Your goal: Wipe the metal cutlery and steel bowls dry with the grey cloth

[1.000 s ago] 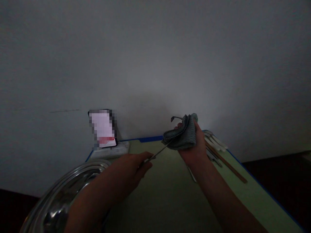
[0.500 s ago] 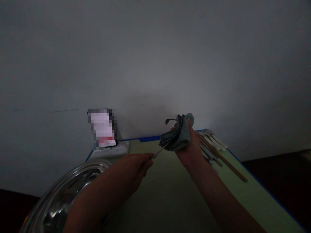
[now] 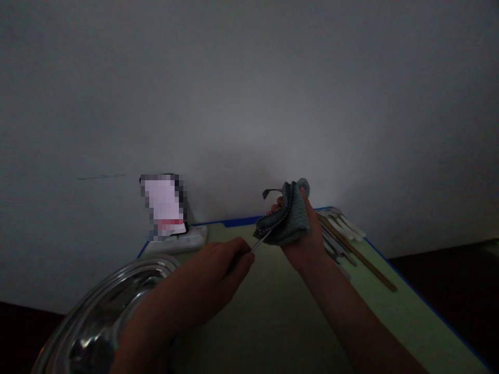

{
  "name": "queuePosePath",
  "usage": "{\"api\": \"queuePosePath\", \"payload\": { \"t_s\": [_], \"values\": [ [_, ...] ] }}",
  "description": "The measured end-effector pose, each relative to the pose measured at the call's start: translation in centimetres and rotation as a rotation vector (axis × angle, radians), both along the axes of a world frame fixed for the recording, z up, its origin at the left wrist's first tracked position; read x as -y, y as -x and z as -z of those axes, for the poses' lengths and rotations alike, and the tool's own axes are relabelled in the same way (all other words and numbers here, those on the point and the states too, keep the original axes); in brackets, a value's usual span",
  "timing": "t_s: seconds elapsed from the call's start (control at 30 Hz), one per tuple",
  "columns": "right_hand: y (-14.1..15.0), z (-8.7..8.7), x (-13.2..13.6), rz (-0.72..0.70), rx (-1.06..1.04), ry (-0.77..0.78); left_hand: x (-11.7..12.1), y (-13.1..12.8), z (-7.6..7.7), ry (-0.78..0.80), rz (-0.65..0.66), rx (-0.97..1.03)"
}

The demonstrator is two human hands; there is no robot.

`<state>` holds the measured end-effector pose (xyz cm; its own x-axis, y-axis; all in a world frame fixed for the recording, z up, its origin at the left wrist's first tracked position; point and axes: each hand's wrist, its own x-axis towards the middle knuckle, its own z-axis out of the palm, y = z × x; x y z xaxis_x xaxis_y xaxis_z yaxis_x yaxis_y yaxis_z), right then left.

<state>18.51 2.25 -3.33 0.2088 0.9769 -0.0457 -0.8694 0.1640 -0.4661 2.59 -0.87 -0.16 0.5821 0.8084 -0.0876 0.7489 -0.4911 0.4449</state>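
A folded grey-green cloth (image 3: 290, 223) with a stitched edge and a small hanging loop is gripped in my right hand (image 3: 306, 244), above the table. My left hand (image 3: 228, 265) is closed on a thin metal utensil (image 3: 260, 242), its fingers pinching the near end. The far part of this utensil disappears into the folds of the cloth, so its kind cannot be told. Both hands are raised a little in front of the wall.
Chopsticks (image 3: 362, 259) and several pieces of cutlery (image 3: 345, 223), some with white handles, lie at the table's right. A shiny metal basin (image 3: 93, 306) stands at left. Behind it, a phone (image 3: 163, 205) leans upright by a pale box (image 3: 195, 239). The green table (image 3: 241, 332) has a blue edge.
My left hand has moved slightly right and closer to the cloth, with less of the utensil showing between them. My right hand and the cloth have shifted only a little.
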Motion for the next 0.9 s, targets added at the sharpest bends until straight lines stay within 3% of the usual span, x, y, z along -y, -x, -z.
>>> {"api": "queuePosePath", "payload": {
  "t_s": [0.57,0.73,0.9],
  "values": [
    [-0.8,-0.3,0.1,-0.013,-0.034,-0.104,1.0,0.1,-1.5,0.162,-0.012,0.058],
    [-2.3,-0.3,-0.2,-0.012,-0.133,-0.184,1.0,0.4,-1.8,0.218,0.102,0.022],
    [-3.2,0.9,-0.8,-0.045,-0.156,-0.3,1.0,0.5,-1.7,0.264,0.171,0.042]
  ]
}}
